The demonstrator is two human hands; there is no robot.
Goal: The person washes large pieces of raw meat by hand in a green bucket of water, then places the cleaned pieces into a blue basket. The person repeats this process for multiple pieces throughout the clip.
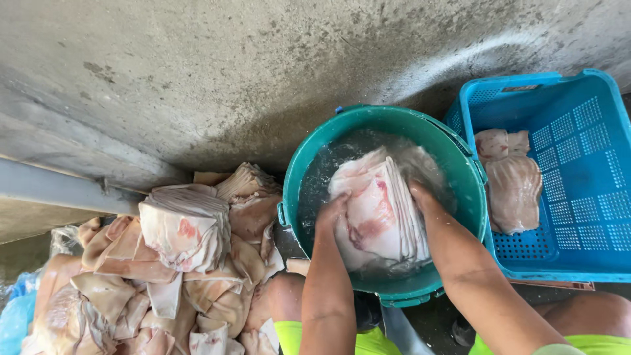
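Head view: a folded slab of pale pork skin [378, 213] lies in the water of a green bucket [460, 164] — left hand [330, 213] and right hand [420, 197] press its two sides, fingers probably curled underwater. Blue crate [578, 164] sits right; more skins [184, 263] are heaped left.

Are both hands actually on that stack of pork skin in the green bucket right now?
Touching. The head view shows the left hand pressed on the pork skin stack's left side and the right hand on its right edge, in the green bucket.
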